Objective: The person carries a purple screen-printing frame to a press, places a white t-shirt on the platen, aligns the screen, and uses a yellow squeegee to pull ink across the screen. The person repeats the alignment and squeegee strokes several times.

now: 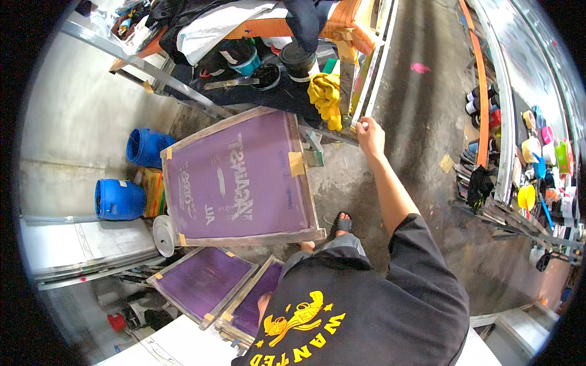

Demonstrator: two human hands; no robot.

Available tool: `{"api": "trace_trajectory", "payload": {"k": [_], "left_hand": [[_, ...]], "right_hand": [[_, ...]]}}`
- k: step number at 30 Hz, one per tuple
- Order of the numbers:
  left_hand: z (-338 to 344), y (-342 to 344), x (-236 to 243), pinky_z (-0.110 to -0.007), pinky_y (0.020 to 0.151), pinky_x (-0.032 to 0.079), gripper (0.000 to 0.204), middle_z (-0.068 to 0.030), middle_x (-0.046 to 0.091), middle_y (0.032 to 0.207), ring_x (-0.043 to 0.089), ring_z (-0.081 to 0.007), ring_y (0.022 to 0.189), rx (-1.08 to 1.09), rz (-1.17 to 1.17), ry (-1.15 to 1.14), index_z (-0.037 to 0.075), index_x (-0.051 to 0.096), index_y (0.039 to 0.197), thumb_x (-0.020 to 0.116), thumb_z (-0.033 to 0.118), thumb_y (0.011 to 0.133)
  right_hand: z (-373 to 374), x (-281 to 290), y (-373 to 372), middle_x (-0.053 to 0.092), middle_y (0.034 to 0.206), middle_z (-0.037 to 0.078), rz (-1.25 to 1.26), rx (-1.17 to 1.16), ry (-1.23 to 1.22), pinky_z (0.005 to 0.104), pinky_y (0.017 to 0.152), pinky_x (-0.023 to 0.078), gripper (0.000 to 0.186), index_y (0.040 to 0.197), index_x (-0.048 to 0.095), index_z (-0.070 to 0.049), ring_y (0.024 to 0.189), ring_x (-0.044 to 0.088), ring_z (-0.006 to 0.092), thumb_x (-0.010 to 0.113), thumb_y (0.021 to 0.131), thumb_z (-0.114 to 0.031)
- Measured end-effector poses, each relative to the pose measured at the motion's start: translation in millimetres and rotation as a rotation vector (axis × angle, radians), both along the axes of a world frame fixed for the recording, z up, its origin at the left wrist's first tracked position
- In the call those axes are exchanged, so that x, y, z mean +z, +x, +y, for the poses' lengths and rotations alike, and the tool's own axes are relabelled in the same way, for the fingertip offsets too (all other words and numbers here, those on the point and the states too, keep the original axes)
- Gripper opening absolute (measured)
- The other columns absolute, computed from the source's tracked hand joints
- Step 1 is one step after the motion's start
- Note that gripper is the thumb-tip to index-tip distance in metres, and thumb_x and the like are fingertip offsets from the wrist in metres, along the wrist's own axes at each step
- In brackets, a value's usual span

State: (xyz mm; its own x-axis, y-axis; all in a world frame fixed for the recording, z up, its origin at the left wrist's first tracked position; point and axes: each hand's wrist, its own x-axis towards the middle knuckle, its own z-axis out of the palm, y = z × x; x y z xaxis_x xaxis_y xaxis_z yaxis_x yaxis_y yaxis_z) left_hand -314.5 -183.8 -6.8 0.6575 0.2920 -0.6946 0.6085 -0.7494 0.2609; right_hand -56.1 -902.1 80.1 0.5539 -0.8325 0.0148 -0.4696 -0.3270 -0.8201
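At upper centre-right of the frame, we see the right hand (370,139) with fingers curled together, seemingly pinching the near end of the rail (376,79), which slants down from the top edge; the end corner probably gives the fingers a narrow part to hold. Of the left hand we cannot tell the state: only a patch of skin (264,307) shows at lower centre, beside the shirt (390,311).

Left of centre, the large screen (244,183) is tilted with its printed face toward us, its upper edge near the table, perhaps propped so that the face stays untouched. The cloth (325,97) hangs at the shelf's edge at upper centre, likely for easy grabbing, and the spatula (227,84) lies against the bowl (267,76), likely kept by its ink.

Counting, we find one large screen and two small screens (204,280) at lower left, two blue drums (120,199) at left, one cloth, one spatula, one bowl and one sandal (343,224) in plain view.
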Motion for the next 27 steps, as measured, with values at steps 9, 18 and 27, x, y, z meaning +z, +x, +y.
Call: {"api": "trace_trajectory", "payload": {"k": [9, 18, 27], "left_hand": [[-20, 112, 41, -0.03, 0.056, 0.049, 0.025, -0.003, 0.064, 0.077, 0.059, -0.0131, 0.063, 0.113, -0.058, -0.293, 0.001, 0.072, 0.105, 0.063, 0.025, 0.102], [39, 213, 22, -0.046, 0.088, 0.059, 0.076, -0.02, 0.063, 0.131, 0.069, -0.0318, 0.105, 0.505, -0.047, -0.54, -0.001, 0.041, 0.149, 0.054, 0.059, 0.104], [117, 348, 2, -0.053, 0.121, 0.031, 0.12, -0.0163, 0.026, 0.168, 0.033, -0.0339, 0.15, 1.054, -0.169, -1.043, 0.007, 0.016, 0.165, 0.046, 0.091, 0.085]], "right_hand": [[7, -3, -12, 0.074, 0.085, 0.014, -0.055, 0.069, -0.005, 0.0361, 0.077, 0.055, 0.032, 0.121, 0.072, -0.004, 0.079, 0.071, 0.0205, 0.07, 0.098, -0.026], [129, -30, -112, 0.076, 0.093, 0.012, -0.042, -0.048, 0.169, 0.0345, 0.081, 0.054, 0.032, 0.111, 0.075, -0.002, 0.087, 0.069, 0.0168, 0.066, 0.103, -0.031], [319, -47, -116, 0.069, 0.087, 0.029, 0.496, 0.106, 0.218, 0.0469, 0.081, 0.053, 0.066, 0.096, 0.072, 0.002, 0.089, 0.07, 0.0439, 0.049, 0.104, -0.059]]}}
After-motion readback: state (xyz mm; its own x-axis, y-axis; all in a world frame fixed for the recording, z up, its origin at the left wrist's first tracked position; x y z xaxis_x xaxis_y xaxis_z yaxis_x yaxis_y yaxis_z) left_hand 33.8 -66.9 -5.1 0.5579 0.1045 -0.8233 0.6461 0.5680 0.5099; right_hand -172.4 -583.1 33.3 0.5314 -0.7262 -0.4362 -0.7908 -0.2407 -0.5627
